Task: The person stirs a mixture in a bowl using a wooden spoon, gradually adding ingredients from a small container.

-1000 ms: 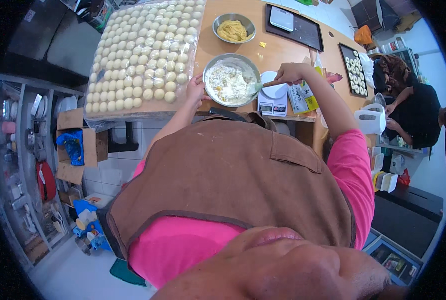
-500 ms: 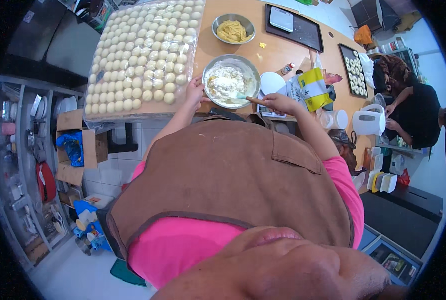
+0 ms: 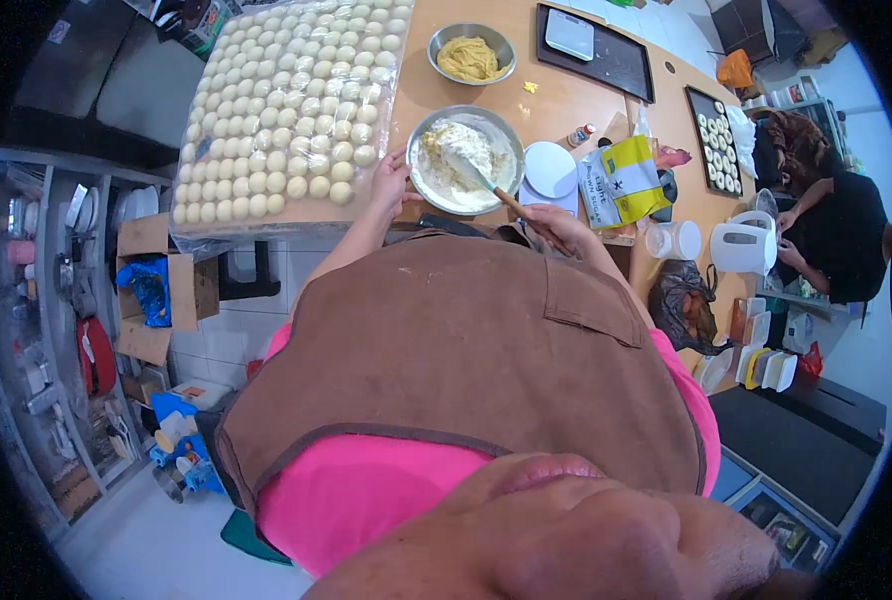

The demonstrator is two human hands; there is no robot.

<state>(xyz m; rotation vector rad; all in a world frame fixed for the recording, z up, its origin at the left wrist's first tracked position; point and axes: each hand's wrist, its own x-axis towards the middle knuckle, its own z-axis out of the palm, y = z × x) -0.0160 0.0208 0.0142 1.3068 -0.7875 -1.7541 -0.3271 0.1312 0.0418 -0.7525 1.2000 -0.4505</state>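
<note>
My left hand [image 3: 391,187] grips the left rim of a metal mixing bowl [image 3: 417,131] near the table's front edge. In the bowl lies a white floury mixture [image 3: 454,148] with yellowish patches. My right hand [image 3: 563,230] is closed round the wooden handle of a spatula [image 3: 507,199], whose pale green blade reaches into the mixture from the lower right. Behind this bowl stands a second metal bowl [image 3: 511,52] of yellow dough-like paste [image 3: 469,60]. A small yellow scrap [image 3: 531,87] lies on the table beside it.
Plastic-covered rows of dough balls [image 3: 286,125] fill the table's left. To the right are a round white scale [image 3: 550,168], small bottle [image 3: 581,135], yellow-and-white bag [image 3: 623,185], clear tub [image 3: 672,240], white pitcher [image 3: 742,247] and black trays [image 3: 621,68]. A co-worker [image 3: 834,235] stands far right.
My right hand has drawn slightly down and toward me, tilting the spatula more steeply. The floury mixture is now heaped up by the blade. My left hand stays on the rim.
</note>
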